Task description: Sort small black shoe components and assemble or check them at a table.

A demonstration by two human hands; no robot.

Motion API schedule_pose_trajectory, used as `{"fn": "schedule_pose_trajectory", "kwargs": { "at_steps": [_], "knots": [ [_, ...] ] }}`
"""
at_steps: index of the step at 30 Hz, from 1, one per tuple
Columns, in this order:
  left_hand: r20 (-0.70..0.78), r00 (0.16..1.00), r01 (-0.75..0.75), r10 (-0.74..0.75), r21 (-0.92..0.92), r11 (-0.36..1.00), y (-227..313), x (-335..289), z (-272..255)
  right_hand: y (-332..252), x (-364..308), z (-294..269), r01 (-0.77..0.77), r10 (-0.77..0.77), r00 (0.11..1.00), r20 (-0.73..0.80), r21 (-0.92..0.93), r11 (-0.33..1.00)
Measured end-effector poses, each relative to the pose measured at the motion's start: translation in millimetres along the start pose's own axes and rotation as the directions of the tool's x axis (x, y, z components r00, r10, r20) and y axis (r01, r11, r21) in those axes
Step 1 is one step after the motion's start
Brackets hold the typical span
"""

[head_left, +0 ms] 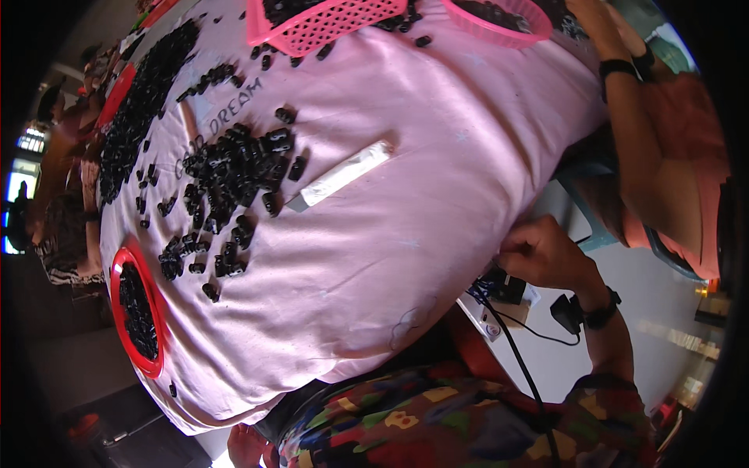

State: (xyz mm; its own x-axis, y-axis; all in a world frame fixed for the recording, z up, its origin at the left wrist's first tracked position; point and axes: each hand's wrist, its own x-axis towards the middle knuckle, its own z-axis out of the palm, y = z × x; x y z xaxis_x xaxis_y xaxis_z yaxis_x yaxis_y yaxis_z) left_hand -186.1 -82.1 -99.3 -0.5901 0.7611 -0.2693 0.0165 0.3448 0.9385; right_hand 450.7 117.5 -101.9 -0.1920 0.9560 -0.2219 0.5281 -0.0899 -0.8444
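My right hand (pixel 544 251), with a dark watch on its wrist, is at the right edge of the pink cloth. Its fingers are curled closed near that edge, and what they hold, if anything, is hidden. Only part of my left hand (pixel 246 446) shows, low at the cloth's near edge; its fingers cannot be made out. On the pink cloth (pixel 374 257) lies a loose heap of small black cylindrical pieces (pixel 234 171). Beside the heap rests a flat white strip (pixel 347 175) with a grey end.
A red-rimmed bowl (pixel 160 343) of black pieces stands at the left edge. A pink basket (pixel 335 30) and a pink round basket (pixel 538 31) are at the far side. Another person's arm (pixel 636 156) is at the right. A black cable (pixel 519 359) hangs near my right hand.
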Motion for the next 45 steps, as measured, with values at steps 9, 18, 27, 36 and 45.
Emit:
{"fn": "schedule_pose_trajectory", "kwargs": {
  "at_steps": [9, 18, 27, 36, 45],
  "knots": [
    [-0.123, 0.992, -0.008, 0.000, -0.071, 0.997, -0.1, -34.8, -30.3, 172.5, -31.3, 127.6, -0.713, 0.348, 0.625, 0.699, 0.692, -0.110],
    [-0.196, 0.980, 0.005, -0.033, -0.141, 0.990, -10.6, -41.1, -20.7, 239.0, 78.0, -7.6, -0.387, 0.333, 0.911, 0.244, 0.222, 0.895],
    [-0.125, 0.976, 0.158, -0.179, -0.162, 0.974, -18.5, -18.1, -9.5, 89.9, 151.7, -236.5, 0.201, -0.250, 0.967, 0.056, -0.768, 0.608],
    [0.029, 0.943, 0.331, -0.331, -0.152, 0.931, -25.3, 31.5, 18.0, 42.9, 186.7, -154.6, 0.297, -0.167, 0.954, 0.250, -0.865, 0.404],
    [0.181, 0.895, 0.427, -0.407, -0.089, 0.900, 6.8, 93.6, 39.6, 62.9, 181.3, -30.3, 0.288, 0.087, 0.918, 0.386, -0.802, 0.523]
  ]
}}
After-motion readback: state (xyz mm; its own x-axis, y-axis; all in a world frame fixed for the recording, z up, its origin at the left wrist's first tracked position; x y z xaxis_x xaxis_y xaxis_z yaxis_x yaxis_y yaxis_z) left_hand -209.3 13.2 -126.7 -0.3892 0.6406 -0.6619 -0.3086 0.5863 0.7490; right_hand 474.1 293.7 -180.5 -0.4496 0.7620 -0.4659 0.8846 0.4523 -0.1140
